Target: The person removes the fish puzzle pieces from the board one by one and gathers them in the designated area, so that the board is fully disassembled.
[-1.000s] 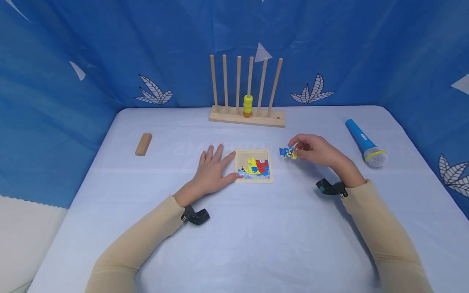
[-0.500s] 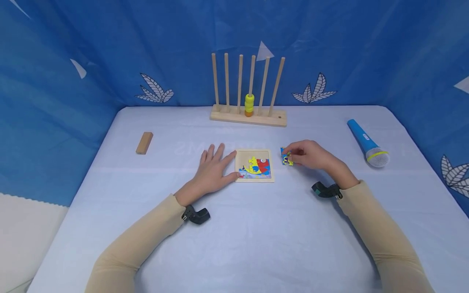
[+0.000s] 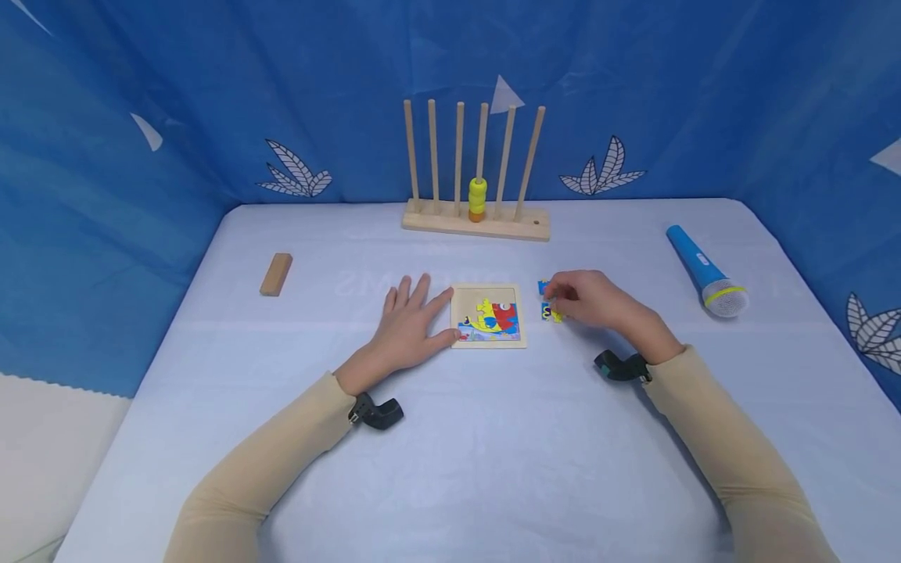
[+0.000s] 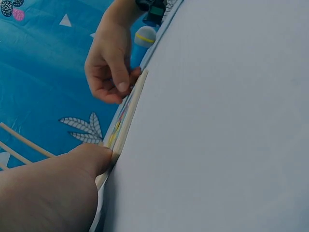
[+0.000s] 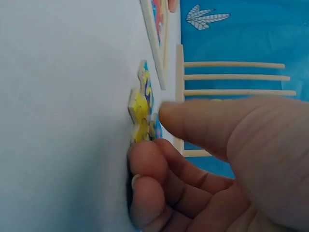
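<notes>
A small wooden-framed jigsaw puzzle (image 3: 523, 317) lies mid-table, its tray partly filled with yellow, red and blue pieces. My left hand (image 3: 406, 332) lies flat with fingers spread; its thumb and index fingertip rest at the puzzle's left edge. Right of the tray, my right hand (image 3: 587, 299) has curled fingers at a yellow puzzle piece (image 5: 139, 107). In the right wrist view the thumb stands in front of the pieces, and fingertips cover the yellow piece's lower end. A blue puzzle piece (image 3: 543, 287) shows by the index finger, and a blue-and-yellow piece (image 3: 547, 312) below it.
Behind the puzzle stands a wooden peg rack (image 3: 510, 227) with upright rods and lime and orange beads on one. A blue toy microphone (image 3: 704, 270) lies at the right, a wooden block (image 3: 276, 274) at the left. A blue curtain (image 3: 394, 47) hangs behind the table.
My right hand has moved slightly left and down, turning the puzzle pieces; they now show as two patches above and below the fingertips. The left hand stays at the frame.
</notes>
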A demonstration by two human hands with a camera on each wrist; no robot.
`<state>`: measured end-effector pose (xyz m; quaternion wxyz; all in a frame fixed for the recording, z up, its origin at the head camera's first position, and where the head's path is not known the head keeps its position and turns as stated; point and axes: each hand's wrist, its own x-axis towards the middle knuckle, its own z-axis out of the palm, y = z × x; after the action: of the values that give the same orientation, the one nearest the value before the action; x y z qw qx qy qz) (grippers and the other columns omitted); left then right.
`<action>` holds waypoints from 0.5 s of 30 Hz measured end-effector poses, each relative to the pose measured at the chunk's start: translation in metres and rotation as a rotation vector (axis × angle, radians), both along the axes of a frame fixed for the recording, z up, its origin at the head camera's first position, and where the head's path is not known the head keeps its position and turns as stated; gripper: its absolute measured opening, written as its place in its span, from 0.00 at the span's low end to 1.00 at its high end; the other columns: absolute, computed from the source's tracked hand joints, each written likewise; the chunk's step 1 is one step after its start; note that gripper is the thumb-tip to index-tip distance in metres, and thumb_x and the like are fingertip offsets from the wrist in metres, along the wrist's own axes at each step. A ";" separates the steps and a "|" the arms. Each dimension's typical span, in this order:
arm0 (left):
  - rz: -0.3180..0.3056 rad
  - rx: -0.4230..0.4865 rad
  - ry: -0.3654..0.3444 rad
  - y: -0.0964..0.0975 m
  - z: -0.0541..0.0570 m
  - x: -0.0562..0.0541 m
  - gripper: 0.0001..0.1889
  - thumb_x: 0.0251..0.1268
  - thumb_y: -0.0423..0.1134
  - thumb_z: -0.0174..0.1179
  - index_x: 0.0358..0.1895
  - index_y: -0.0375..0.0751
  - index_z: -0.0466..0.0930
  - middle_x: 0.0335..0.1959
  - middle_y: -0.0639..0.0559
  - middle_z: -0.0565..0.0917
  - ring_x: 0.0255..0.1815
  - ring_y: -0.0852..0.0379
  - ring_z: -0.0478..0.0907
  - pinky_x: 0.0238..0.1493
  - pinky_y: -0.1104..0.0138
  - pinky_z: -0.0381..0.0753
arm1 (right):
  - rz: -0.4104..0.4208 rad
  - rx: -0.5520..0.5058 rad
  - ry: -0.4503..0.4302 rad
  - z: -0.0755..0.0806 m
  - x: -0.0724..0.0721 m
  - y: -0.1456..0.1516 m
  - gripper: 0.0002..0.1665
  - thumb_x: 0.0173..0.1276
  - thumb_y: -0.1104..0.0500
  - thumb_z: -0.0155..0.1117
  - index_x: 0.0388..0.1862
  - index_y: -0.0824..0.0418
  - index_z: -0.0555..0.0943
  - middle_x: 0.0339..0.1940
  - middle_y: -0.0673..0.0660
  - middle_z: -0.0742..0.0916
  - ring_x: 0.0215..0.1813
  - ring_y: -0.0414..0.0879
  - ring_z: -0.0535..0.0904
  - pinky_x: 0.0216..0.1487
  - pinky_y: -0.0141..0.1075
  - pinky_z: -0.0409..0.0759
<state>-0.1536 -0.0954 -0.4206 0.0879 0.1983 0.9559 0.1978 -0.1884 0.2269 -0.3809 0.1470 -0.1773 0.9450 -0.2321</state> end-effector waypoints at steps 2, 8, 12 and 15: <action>0.001 0.003 -0.002 0.000 0.000 0.000 0.40 0.69 0.62 0.56 0.81 0.52 0.59 0.85 0.36 0.47 0.85 0.30 0.36 0.80 0.34 0.38 | -0.002 0.004 -0.014 0.001 0.000 0.001 0.11 0.65 0.64 0.71 0.46 0.62 0.84 0.31 0.55 0.82 0.36 0.48 0.74 0.38 0.36 0.74; -0.002 0.002 -0.004 0.000 -0.001 0.000 0.40 0.69 0.62 0.56 0.81 0.53 0.59 0.85 0.37 0.47 0.85 0.30 0.35 0.80 0.34 0.37 | 0.011 0.027 -0.043 0.002 0.001 0.003 0.13 0.58 0.61 0.78 0.41 0.60 0.86 0.32 0.54 0.83 0.38 0.48 0.75 0.40 0.36 0.76; -0.004 -0.002 0.004 0.001 -0.002 0.000 0.40 0.69 0.62 0.56 0.81 0.52 0.59 0.85 0.36 0.47 0.85 0.30 0.36 0.80 0.34 0.38 | 0.024 0.030 -0.032 0.001 0.001 0.004 0.12 0.59 0.62 0.77 0.42 0.60 0.87 0.33 0.54 0.84 0.38 0.48 0.75 0.40 0.36 0.76; -0.003 -0.005 0.010 0.000 -0.002 -0.001 0.40 0.69 0.62 0.55 0.81 0.52 0.59 0.85 0.36 0.48 0.85 0.30 0.36 0.80 0.33 0.38 | 0.028 0.027 -0.017 0.001 0.000 0.004 0.12 0.59 0.62 0.77 0.43 0.61 0.88 0.32 0.54 0.84 0.38 0.48 0.75 0.39 0.36 0.75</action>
<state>-0.1545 -0.0956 -0.4229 0.0837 0.2007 0.9565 0.1944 -0.1881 0.2306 -0.3801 0.1606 -0.1865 0.9443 -0.2186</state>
